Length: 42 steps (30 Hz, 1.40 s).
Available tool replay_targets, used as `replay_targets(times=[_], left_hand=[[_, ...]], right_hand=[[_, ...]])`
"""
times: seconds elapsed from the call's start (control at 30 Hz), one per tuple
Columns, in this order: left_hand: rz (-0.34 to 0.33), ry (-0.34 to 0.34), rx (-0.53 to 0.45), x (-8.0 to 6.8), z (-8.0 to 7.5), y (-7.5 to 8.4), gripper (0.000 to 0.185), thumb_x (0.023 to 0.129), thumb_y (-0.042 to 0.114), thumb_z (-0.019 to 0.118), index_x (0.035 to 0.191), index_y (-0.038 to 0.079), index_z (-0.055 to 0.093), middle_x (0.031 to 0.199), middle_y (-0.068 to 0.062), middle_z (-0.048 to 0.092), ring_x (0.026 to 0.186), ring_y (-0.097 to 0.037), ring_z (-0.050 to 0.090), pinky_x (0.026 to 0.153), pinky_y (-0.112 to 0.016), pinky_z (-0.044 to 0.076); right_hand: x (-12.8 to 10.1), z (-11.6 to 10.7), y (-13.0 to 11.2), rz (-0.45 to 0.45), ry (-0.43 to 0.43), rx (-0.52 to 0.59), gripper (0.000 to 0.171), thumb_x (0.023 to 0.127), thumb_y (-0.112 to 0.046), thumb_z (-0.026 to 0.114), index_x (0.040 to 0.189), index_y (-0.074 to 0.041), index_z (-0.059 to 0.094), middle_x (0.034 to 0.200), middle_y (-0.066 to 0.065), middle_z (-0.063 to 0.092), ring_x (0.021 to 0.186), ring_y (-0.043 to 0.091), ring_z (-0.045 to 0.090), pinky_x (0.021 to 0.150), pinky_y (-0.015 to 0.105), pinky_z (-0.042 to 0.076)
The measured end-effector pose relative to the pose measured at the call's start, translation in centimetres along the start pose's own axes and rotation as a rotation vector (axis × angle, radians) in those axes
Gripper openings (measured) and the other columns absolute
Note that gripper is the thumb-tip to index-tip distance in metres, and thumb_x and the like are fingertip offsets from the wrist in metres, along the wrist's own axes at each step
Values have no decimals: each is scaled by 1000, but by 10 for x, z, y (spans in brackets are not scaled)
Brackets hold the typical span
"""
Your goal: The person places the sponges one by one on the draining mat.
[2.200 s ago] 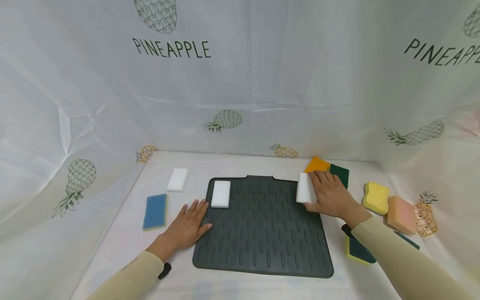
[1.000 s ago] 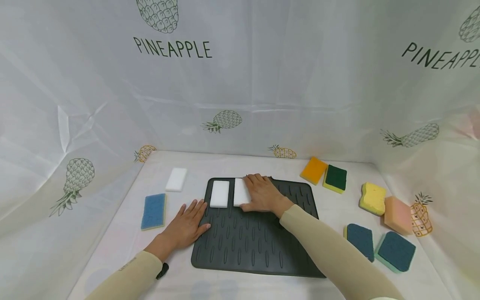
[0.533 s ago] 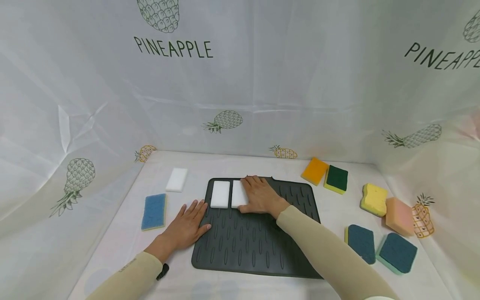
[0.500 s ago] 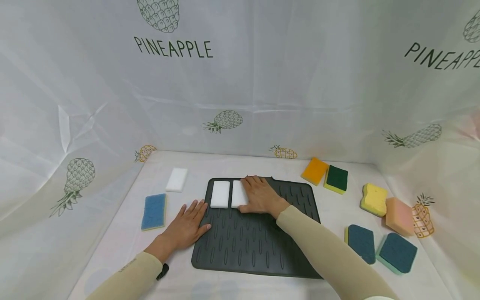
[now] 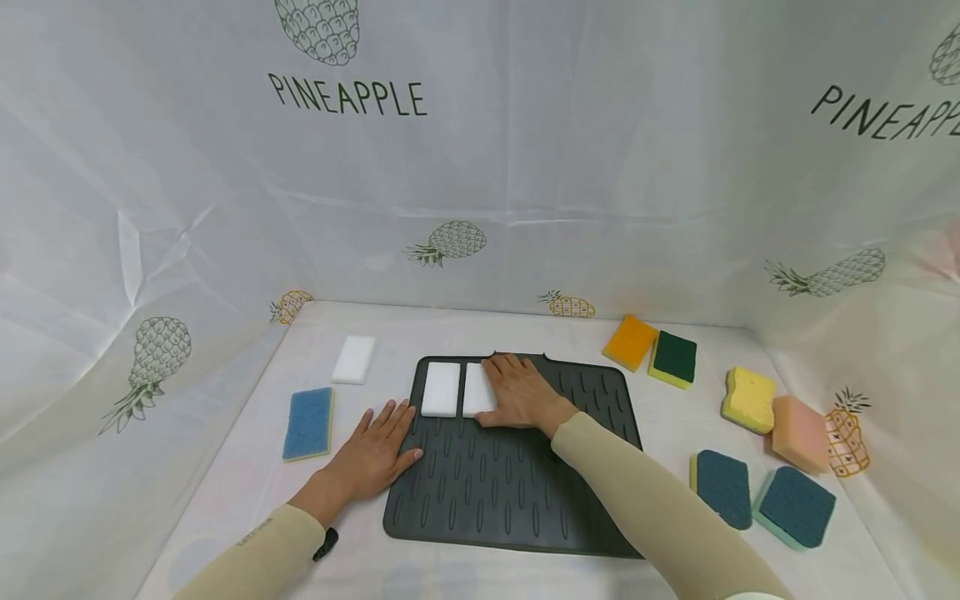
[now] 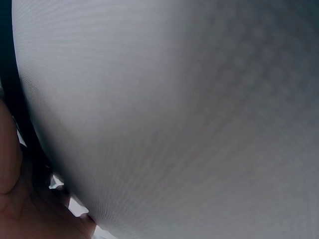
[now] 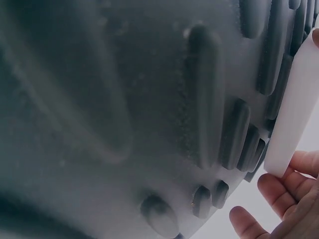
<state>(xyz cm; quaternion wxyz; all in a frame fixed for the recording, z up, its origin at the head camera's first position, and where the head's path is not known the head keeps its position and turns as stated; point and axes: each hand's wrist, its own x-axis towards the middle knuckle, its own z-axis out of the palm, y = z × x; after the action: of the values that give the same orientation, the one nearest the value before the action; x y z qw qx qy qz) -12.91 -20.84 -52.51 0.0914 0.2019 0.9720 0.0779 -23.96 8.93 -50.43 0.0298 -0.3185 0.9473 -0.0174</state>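
My right hand (image 5: 521, 393) holds a white melamine sponge (image 5: 477, 390) at the far side of the dark grey ridged mat (image 5: 465, 483). The hand covers the sponge's right part. In the right wrist view, this white block (image 7: 294, 109) sits between the thumb and curled fingers, low against the mat's ridges. A second white sponge (image 5: 440, 389) lies just left of it, in the mat's far left corner, with a narrow gap between them. My left hand (image 5: 371, 454) lies flat, its extended fingers touching the mat's left edge.
Left of the mat lie another white sponge (image 5: 354, 360) and a blue one (image 5: 308, 423). On the right lie orange (image 5: 630, 342), green-topped (image 5: 673, 358), yellow (image 5: 749, 399) and peach (image 5: 800, 433) sponges, plus two dark-topped ones (image 5: 722, 488). A pineapple-print sheet (image 5: 637, 192) rises behind.
My right hand has carried the white sponge leftward from the mat's far right corner to beside the other one, then nearly stopped over the last half second. The left hand stays put.
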Motion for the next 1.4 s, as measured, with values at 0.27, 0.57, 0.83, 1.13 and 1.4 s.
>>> replay_targets(times=[0.27, 0.57, 0.83, 1.13, 1.4], left_hand=[[-9, -14, 2, -1, -2, 1, 78, 111, 53, 47, 168, 4, 25, 175, -16, 24, 163, -40, 18, 129, -64, 17], [-13, -25, 5, 0, -1, 0, 80, 111, 55, 45, 169, 5, 22, 176, -15, 21, 163, -38, 16, 130, -64, 15], [-5, -8, 14, 2, 4, -2, 80, 111, 55, 44, 169, 5, 22, 176, -15, 21, 163, -38, 17, 129, -64, 17], [9, 37, 5, -1, 3, 0, 78, 110, 52, 50, 167, 3, 29, 173, -18, 28, 161, -41, 23, 127, -66, 20], [8, 41, -7, -1, 2, 1, 77, 110, 50, 50, 166, 2, 29, 173, -18, 28, 161, -42, 23, 127, -66, 20]], right_hand=[[0, 0, -1, 5, -4, 14, 99, 91, -70, 62, 161, -5, 39, 161, 14, 45, 148, 33, 43, 119, 54, 40], [1, 0, 0, 10, -23, 13, 100, 91, -72, 61, 162, -5, 38, 161, 13, 45, 147, 32, 44, 118, 54, 40], [0, 1, -1, 16, -27, 26, 101, 91, -72, 61, 162, -6, 37, 162, 13, 44, 148, 33, 43, 119, 54, 39], [-2, -2, 2, 22, -38, 46, 108, 90, -77, 59, 165, -4, 32, 166, 17, 39, 153, 36, 39, 121, 57, 38], [-22, -18, 30, 48, 62, 11, 103, 94, -78, 56, 162, -4, 38, 163, 17, 44, 147, 38, 45, 118, 60, 40]])
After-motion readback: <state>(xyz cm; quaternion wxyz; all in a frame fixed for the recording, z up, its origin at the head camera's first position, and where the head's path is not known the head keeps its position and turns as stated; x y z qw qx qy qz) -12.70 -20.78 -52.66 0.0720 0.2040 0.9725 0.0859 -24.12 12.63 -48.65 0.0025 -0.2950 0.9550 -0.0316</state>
